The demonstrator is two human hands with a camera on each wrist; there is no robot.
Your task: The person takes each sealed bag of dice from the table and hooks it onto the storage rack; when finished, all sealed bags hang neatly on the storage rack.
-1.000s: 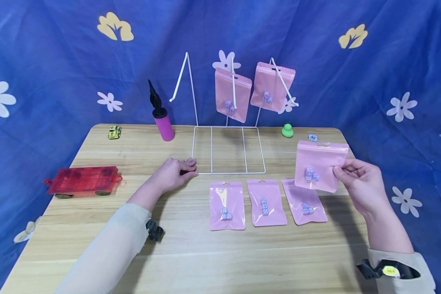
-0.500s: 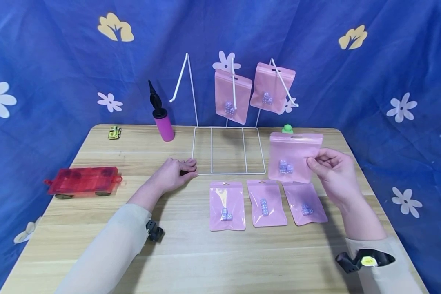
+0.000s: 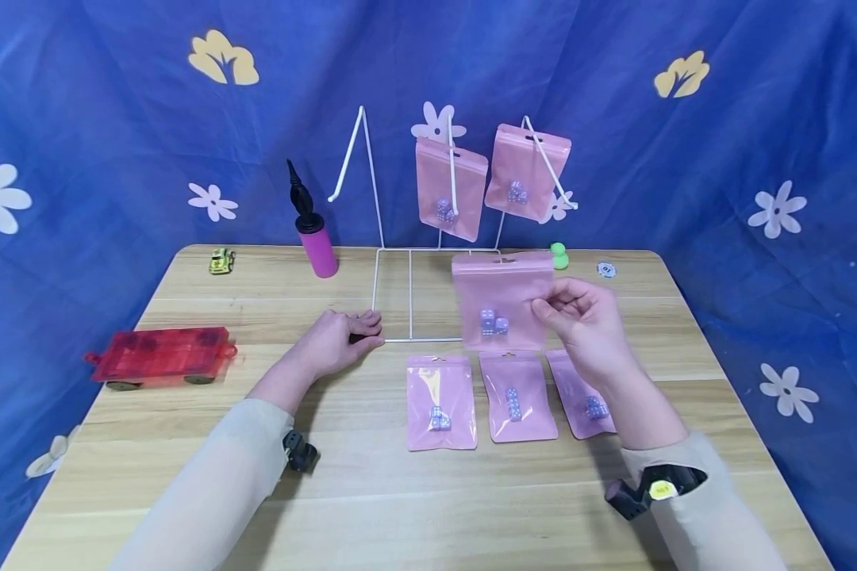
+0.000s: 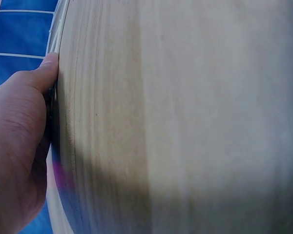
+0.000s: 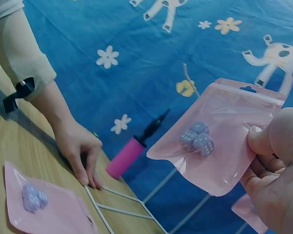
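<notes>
My right hand (image 3: pixel 586 329) pinches the right edge of a pink zip pouch (image 3: pixel 503 277), raised in front of the white wire display rack (image 3: pixel 410 297). Several lilac dice (image 5: pixel 198 139) show inside it, and a hanging slot is cut in its top. The pouch covers the right part of the rack's base in the head view. My left hand (image 3: pixel 336 341) grips the front left corner of that base, its thumb (image 4: pixel 50 66) along the wire. Two pink pouches, one on the middle arm (image 3: pixel 439 178) and one on the right arm (image 3: pixel 517 162), hang on the rack; its left arm (image 3: pixel 347 155) carries nothing.
Three more dice pouches lie in front: left (image 3: pixel 441 388), middle (image 3: pixel 517 412) and right (image 3: pixel 578 408), partly behind my right hand. Around stand a magenta hand pump (image 3: pixel 317 250), red toy wagon (image 3: pixel 167 353), small toy car (image 3: pixel 222 261), green duck (image 3: pixel 559 255) and poker chip (image 3: pixel 606 270).
My right hand has carried the held pouch leftward, from the table's right side to over the rack's base. The left hand has stayed at the rack's corner.
</notes>
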